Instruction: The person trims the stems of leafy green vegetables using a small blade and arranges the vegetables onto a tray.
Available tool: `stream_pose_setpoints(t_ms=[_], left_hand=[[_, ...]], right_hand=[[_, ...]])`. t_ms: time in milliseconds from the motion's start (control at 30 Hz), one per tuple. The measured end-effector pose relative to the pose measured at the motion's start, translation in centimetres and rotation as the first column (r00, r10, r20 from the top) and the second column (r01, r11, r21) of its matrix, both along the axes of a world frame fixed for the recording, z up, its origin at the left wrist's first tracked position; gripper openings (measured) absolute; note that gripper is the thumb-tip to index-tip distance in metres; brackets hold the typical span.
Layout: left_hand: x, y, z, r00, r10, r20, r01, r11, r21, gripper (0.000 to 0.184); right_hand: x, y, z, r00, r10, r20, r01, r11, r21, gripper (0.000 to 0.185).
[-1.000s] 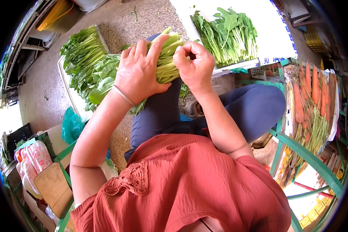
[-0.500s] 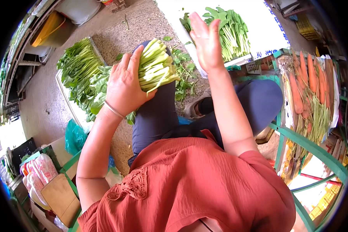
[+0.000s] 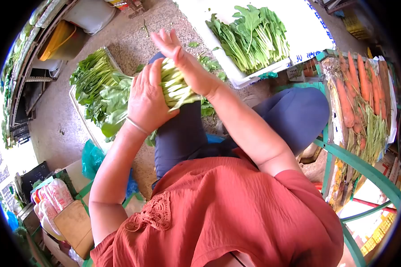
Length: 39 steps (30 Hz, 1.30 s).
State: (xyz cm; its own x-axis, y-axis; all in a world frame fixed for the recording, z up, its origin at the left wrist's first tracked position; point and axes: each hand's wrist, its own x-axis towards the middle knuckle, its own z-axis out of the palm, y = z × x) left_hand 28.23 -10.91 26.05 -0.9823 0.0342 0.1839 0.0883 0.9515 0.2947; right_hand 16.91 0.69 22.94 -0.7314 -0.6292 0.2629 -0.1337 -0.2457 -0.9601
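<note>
A bunch of leafy greens lies over my knee, its pale stem ends facing right and its leaves to the left. My left hand is wrapped round the stems. Against the cut stem ends rests the palm of my right hand, its fingers stretched out and holding nothing. Just left of the bunch, a pile of greens fills a white tray. More greens lie on a white foam box at the upper right.
Loose leaves are scattered on the floor beyond my knee. Carrots lie on a green-framed stand at the right. A teal plastic bag is near my left forearm, and a yellow bucket stands at the upper left.
My right hand rose away from the stem ends with its fingers opened, then came back left and down against them. My left hand has kept its hold on the bunch.
</note>
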Motion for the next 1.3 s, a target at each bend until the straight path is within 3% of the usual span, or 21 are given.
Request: stream_pose_setpoints(t_ms=[33, 67, 100, 167, 300, 333, 400, 433, 500, 567, 667, 700, 733, 800, 833, 867, 933, 1033, 1167, 1300], left_hand=[[0.2, -0.1, -0.1, 1.0, -0.004, 0.005, 0.004, 1.0, -0.005, 0.094], [0.2, -0.4, 0.0, 1.0, 0.0, 0.005, -0.001, 1.0, 0.025, 0.094], [0.3, -0.6, 0.2, 1.0, 0.002, 0.01, -0.003, 0.998, 0.055, 0.093], [0.4, -0.9, 0.5, 1.0, -0.012, 0.01, 0.011, 0.999, 0.05, 0.091], [1.3, -2.0, 0.1, 1.0, 0.019, -0.007, -0.017, 0.984, 0.177, 0.096], [1.4, -2.0, 0.2, 0.999, 0.035, -0.011, -0.032, 0.981, 0.189, 0.096], [1.6, -1.9, 0.1, 0.999, 0.039, -0.026, -0.035, 0.989, 0.146, 0.097], [1.8, -2.2, 0.0, 0.999, 0.037, -0.019, -0.034, 0.989, 0.141, 0.097], [1.9, -3.0, 0.1, 0.997, 0.076, -0.006, -0.072, 0.967, 0.245, 0.096], [2.4, -2.8, 0.9, 0.998, 0.047, -0.049, -0.038, 0.986, 0.161, 0.095], [3.0, -3.0, 0.8, 0.995, 0.088, -0.054, -0.075, 0.976, 0.204, 0.097], [3.1, -3.1, 1.2, 0.996, 0.074, -0.043, -0.065, 0.981, 0.183, 0.101], [3.2, -3.1, 1.3, 0.996, 0.072, -0.05, -0.063, 0.985, 0.163, 0.102], [3.3, -3.0, 1.3, 0.994, 0.081, -0.07, -0.073, 0.991, 0.114, 0.101], [3.2, -2.8, 1.3, 0.991, 0.068, -0.111, -0.057, 0.993, 0.1, 0.098], [3.3, -2.6, 1.4, 0.991, 0.078, -0.108, -0.068, 0.993, 0.096, 0.095], [3.4, -2.6, 1.7, 0.991, 0.084, -0.107, -0.075, 0.994, 0.081, 0.092], [4.4, -3.0, 1.6, 0.978, 0.131, -0.164, -0.115, 0.988, 0.108, 0.087], [7.3, -5.0, 0.7, 0.966, 0.208, -0.155, -0.161, 0.948, 0.273, 0.09], [10.1, -5.3, 1.2, 0.952, 0.281, -0.118, -0.218, 0.898, 0.382, 0.092]], right_hand=[[0.7, -0.6, 0.2, 0.988, 0.11, -0.112, -0.102, 0.992, 0.077, 0.092], [0.2, -0.7, 0.4, 0.989, 0.145, 0.038, -0.143, 0.989, -0.043, 0.092], [-0.4, -0.6, 0.4, 0.979, 0.188, 0.073, -0.179, 0.978, -0.109, 0.094], [-1.6, 0.3, -0.8, 0.975, 0.179, 0.129, -0.149, 0.965, -0.216, 0.096], [-1.4, 3.0, -2.3, 0.976, -0.047, 0.21, 0.103, 0.96, -0.26, 0.096], [-0.4, 2.6, -1.7, 0.974, -0.109, 0.198, 0.154, 0.962, -0.226, 0.095], [2.1, -0.3, -1.3, 0.993, 0.008, 0.116, 0.009, 0.989, -0.15, 0.09], [3.2, -1.3, -0.3, 0.996, 0.056, -0.076, -0.054, 0.998, 0.028, 0.089], [2.0, -2.3, 0.5, 0.976, 0.154, 0.157, -0.103, 0.95, -0.295, 0.088], [1.0, -1.3, -0.1, 0.971, 0.137, 0.194, -0.073, 0.95, -0.305, 0.087], [-1.7, 5.4, 0.3, 0.99, -0.124, -0.066, 0.133, 0.978, 0.162, 0.072], [-3.4, 7.8, -0.7, 0.963, -0.2, -0.18, 0.244, 0.931, 0.271, 0.063], [-4.5, 10.6, -0.2, 0.947, -0.229, -0.226, 0.318, 0.779, 0.541, 0.052], [-5.9, 14.9, 0.9, 0.93, -0.22, -0.295, 0.358, 0.352, 0.865, 0.035], [-6.3, 16.0, 1.2, 0.932, -0.192, -0.307, 0.336, 0.139, 0.931, 0.029], [-6.3, 16.4, 0.9, 0.93, -0.196, -0.312, 0.341, 0.134, 0.931, 0.029], [-5.3, 16.2, 0.2, 0.933, 0.185, -0.307, 0.35, -0.285, 0.892, 0.034], [-3.9, 15.4, -2.8, 0.854, 0.435, -0.286, 0.437, -0.302, 0.847, 0.022], [-3.5, 14.2, -6.7, 0.814, 0.537, -0.22, 0.464, -0.375, 0.802, 0.018], [-4.2, 14.6, -6.8, 0.747, 0.656, -0.103, 0.452, -0.389, 0.803, 0.019]])
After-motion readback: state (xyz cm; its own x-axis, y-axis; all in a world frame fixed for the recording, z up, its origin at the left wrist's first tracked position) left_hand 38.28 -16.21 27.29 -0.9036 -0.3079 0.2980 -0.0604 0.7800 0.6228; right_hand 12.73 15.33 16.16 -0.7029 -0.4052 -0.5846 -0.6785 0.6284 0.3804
